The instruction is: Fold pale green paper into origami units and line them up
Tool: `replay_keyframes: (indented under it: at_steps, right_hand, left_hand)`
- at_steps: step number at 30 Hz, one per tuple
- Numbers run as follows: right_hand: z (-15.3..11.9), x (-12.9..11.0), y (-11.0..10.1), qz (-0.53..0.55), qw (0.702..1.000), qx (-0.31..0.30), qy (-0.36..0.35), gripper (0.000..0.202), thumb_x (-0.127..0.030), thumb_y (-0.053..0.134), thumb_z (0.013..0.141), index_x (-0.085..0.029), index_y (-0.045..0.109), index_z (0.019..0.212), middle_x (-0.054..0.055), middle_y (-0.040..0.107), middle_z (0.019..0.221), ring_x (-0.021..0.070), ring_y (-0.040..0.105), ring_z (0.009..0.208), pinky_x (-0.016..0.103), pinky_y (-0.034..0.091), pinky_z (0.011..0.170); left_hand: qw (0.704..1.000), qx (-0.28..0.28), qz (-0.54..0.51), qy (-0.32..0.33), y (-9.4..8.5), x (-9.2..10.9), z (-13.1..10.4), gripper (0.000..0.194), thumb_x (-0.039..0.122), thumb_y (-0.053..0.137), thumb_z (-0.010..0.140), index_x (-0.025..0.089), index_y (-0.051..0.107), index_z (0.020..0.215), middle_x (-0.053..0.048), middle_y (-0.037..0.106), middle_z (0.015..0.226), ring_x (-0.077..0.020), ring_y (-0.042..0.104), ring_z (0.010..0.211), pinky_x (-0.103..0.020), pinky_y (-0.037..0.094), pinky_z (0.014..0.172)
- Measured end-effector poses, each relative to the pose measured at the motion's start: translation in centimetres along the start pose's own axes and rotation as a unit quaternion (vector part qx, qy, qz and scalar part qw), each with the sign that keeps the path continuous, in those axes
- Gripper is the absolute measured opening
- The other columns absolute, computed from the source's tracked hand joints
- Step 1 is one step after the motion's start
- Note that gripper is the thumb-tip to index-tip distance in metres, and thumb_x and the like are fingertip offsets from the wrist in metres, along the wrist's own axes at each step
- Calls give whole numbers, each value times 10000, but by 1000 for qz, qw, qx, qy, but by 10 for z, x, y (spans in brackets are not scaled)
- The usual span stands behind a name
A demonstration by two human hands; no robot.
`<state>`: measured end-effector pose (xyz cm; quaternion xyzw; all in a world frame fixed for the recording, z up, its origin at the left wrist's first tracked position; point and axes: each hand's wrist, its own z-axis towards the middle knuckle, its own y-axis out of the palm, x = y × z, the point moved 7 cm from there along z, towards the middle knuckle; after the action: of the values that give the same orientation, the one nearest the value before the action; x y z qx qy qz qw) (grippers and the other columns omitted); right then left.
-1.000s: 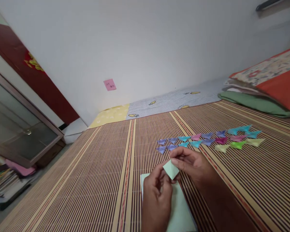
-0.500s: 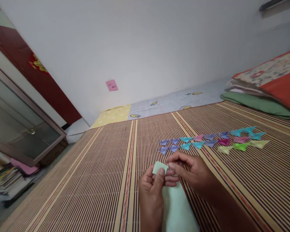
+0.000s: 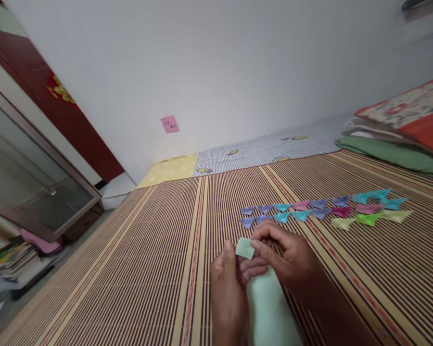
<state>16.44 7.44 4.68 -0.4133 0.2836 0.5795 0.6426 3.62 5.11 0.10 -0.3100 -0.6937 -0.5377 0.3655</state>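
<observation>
A small pale green square of paper (image 3: pixel 245 248) is pinched at its right corner between the thumb and forefinger of my right hand (image 3: pixel 283 250). My left hand (image 3: pixel 231 276) is at the paper's left edge, its thumb pointing up and its other fingers curled behind and below the paper. Under my hands lies a larger pale green sheet or pad (image 3: pixel 272 307). Beyond them, small folded paper shapes in purple, blue, pink, green and yellow stand in rows on the striped mat (image 3: pixel 159 259), among them a bright green one (image 3: pixel 368 219).
Folded bedding, with a green piece (image 3: pixel 389 153) at the bottom, lies at the right. A patterned cloth (image 3: pixel 252 150) runs along the wall, which bears a pink note (image 3: pixel 170 124). Books (image 3: pixel 18 262) and a glass-fronted door (image 3: pixel 32 163) are at the left.
My left thumb has come off the face of the small paper and moved to its left side. The paper has tilted in my right hand's pinch. The view has shifted slightly.
</observation>
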Motion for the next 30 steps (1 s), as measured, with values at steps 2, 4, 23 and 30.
replay_keyframes:
  at_steps: [2, 4, 23, 30]
  right_hand:
    - [0, -1, 0, -6, 1000, 3, -10, 147, -234, 576, 944, -212, 627, 808, -3, 605, 780, 174, 568, 744, 314, 431, 691]
    - [0, -2, 0, -10, 1000, 1, -17, 152, -230, 575, 943, -212, 628, 802, -3, 600, 769, 174, 562, 735, 313, 425, 680]
    - [-5, 2, 6, 25, 998, -8, 49, 171, -293, 599, 933, -220, 650, 788, 8, 589, 735, 167, 548, 675, 270, 525, 574]
    - [-2, -1, 1, 0, 998, 12, 57, 185, -283, 614, 906, -208, 627, 738, -13, 574, 657, 155, 534, 633, 289, 441, 603]
  left_hand:
    - [999, -5, -34, -23, 1, -2, 1, 412, 504, 835, 745, 114, 703, 734, -30, 677, 582, -165, 704, 538, -216, 566, 526]
    - [999, -22, -18, -19, 2, -1, 1, 402, 486, 828, 764, 95, 735, 787, -66, 724, 632, -162, 714, 556, -210, 573, 544]
    - [981, -10, 162, 109, -6, 9, 3, 384, 492, 664, 911, 148, 680, 742, -10, 689, 634, -112, 614, 465, -188, 470, 451]
    - [964, 9, 231, 133, -8, 11, 1, 394, 468, 628, 937, 159, 663, 695, -10, 643, 491, -99, 463, 430, -182, 358, 447]
